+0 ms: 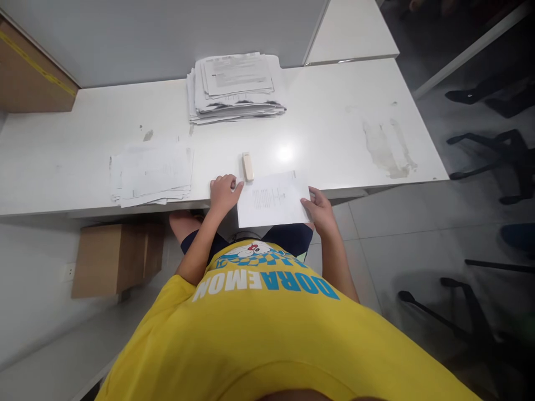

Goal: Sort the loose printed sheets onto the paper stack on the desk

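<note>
A printed sheet of paper (273, 199) lies at the near edge of the white desk (334, 128), hanging partly over it. My left hand (223, 192) pinches the sheet's upper left corner with curled fingers. Along the right edge my right hand (320, 209) grips the same sheet. A small cream stapler (247, 166) lies on the desk just beyond the sheet, close to my left hand.
A thick stack of printed papers (236, 86) sits at the back of the desk. A thinner pile of sheets (152, 172) lies left of my hands. A cardboard box (115, 257) stands under the desk; black chair bases (493, 150) stand at the right.
</note>
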The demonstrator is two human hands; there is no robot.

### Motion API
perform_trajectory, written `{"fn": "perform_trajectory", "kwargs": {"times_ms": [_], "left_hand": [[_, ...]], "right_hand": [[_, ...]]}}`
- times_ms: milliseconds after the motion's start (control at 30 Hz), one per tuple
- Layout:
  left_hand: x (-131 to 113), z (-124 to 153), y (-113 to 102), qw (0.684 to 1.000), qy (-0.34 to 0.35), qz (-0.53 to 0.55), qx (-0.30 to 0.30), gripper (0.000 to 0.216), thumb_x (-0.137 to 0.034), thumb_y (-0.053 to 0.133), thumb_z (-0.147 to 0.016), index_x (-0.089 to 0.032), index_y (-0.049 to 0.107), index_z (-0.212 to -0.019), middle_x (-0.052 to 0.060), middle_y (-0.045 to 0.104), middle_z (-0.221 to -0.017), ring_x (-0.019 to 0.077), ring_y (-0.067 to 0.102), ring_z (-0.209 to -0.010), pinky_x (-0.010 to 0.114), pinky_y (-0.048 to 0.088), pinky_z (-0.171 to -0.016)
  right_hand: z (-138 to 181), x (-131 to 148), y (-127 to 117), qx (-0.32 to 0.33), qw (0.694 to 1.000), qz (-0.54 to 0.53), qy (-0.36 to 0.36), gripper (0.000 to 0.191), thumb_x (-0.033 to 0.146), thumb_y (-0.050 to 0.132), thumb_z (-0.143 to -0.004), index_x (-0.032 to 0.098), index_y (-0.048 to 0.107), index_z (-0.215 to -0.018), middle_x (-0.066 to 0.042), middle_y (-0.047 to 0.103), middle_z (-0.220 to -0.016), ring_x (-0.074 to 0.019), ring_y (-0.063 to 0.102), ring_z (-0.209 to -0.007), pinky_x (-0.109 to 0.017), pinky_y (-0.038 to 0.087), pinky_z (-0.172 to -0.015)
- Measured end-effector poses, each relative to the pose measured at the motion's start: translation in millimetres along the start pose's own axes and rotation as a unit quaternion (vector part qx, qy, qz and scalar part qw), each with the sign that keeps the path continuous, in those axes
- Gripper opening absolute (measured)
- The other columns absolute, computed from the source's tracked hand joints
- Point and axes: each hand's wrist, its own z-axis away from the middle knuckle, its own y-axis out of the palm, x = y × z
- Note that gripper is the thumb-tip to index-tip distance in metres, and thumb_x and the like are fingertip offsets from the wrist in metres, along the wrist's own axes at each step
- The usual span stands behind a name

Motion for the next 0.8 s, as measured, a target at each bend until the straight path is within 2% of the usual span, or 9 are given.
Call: {"fn": "perform_trajectory", "kwargs": {"times_ms": [100,200,267,367,433,533,600,700,800], "left_hand": [[2,1,-2,1.0,0.022,0.018,0.003,0.013,-0.027,0.055,-0.093,-0.023,0.06,-0.081,0.002,0.066,-0.082,0.0229,0.058,-0.088,0.039,0.038,-0.085],[4,0,-1,0.999,0.022,0.031,-0.001,0.013,-0.027,0.054,-0.092,-0.023,0.059,-0.081,0.002,0.066,-0.082,0.0228,0.059,-0.088,0.039,0.04,-0.085],[4,-1,0,0.999,0.011,0.044,-0.016,0.01,-0.028,0.055,-0.092,-0.023,0.057,-0.084,0.003,0.066,-0.084,0.0224,0.06,-0.088,0.039,0.042,-0.086],[1,-5,0,0.997,0.021,0.054,-0.048,0.009,-0.027,0.054,-0.091,-0.021,0.057,-0.097,0.007,0.068,-0.101,0.023,0.062,-0.096,0.04,0.046,-0.091],[-3,-9,0,0.994,0.076,0.052,-0.06,0.027,-0.03,0.053,-0.092,-0.019,0.055,-0.117,0.012,0.064,-0.124,0.0255,0.059,-0.116,0.042,0.045,-0.101],[-7,-17,2,0.978,0.203,0.041,-0.015,0.057,-0.04,0.047,-0.096,-0.018,0.035,-0.146,0.014,0.041,-0.155,0.0273,0.033,-0.148,0.046,0.033,-0.119],[-8,-21,6,0.965,0.257,0.037,0.033,0.059,-0.043,0.038,-0.099,-0.019,0.028,-0.152,0.012,0.033,-0.161,0.0258,0.023,-0.153,0.048,0.029,-0.123],[-7,-25,14,0.959,0.276,0.036,0.057,0.053,-0.039,0.022,-0.104,-0.019,0.032,-0.152,0.011,0.035,-0.16,0.0224,0.02,-0.154,0.049,0.029,-0.124],[-5,-24,18,0.957,0.28,0.014,0.075,0.052,-0.034,0.019,-0.105,-0.014,0.034,-0.151,0.012,0.033,-0.161,0.0212,0.017,-0.155,0.049,0.026,-0.126]], "right_hand": [[-6,2,-5,-0.047,0.999,0.017,-0.015,0.061,0.044,0.067,-0.073,0.025,0.055,-0.129,-0.005,0.071,-0.095,-0.0249,0.068,-0.093,-0.042,0.056,-0.083],[-14,3,-9,-0.054,0.998,0.03,-0.017,0.059,0.042,0.067,-0.072,0.025,0.057,-0.127,-0.003,0.069,-0.087,-0.0231,0.067,-0.087,-0.04,0.056,-0.08],[-20,3,-12,-0.054,0.998,0.029,-0.026,0.058,0.041,0.066,-0.072,0.025,0.056,-0.127,-0.003,0.069,-0.088,-0.0225,0.066,-0.086,-0.04,0.055,-0.079],[-30,1,-16,-0.048,0.998,0.022,-0.043,0.058,0.042,0.065,-0.073,0.025,0.054,-0.128,-0.003,0.07,-0.091,-0.0221,0.066,-0.085,-0.04,0.055,-0.077],[-36,2,-16,-0.038,0.998,0.019,-0.046,0.057,0.041,0.065,-0.074,0.025,0.055,-0.127,-0.003,0.071,-0.09,-0.022,0.065,-0.083,-0.04,0.055,-0.076],[-42,6,-11,-0.011,0.999,0.006,-0.043,0.055,0.043,0.066,-0.073,0.025,0.057,-0.124,-0.003,0.072,-0.09,-0.0227,0.066,-0.083,-0.041,0.055,-0.078],[-44,9,-4,-0.002,0.999,-0.009,-0.04,0.055,0.045,0.067,-0.072,0.024,0.058,-0.123,-0.004,0.072,-0.092,-0.0234,0.067,-0.084,-0.042,0.055,-0.08],[-45,11,4,-0.014,0.999,-0.029,-0.031,0.058,0.046,0.068,-0.07,0.023,0.057,-0.122,-0.005,0.073,-0.095,-0.0241,0.068,-0.088,-0.043,0.054,-0.084],[-46,8,3,-0.02,0.999,-0.034,-0.026,0.059,0.046,0.069,-0.069,0.024,0.058,-0.123,-0.006,0.072,-0.096,-0.0252,0.068,-0.092,-0.045,0.054,-0.088]]}}
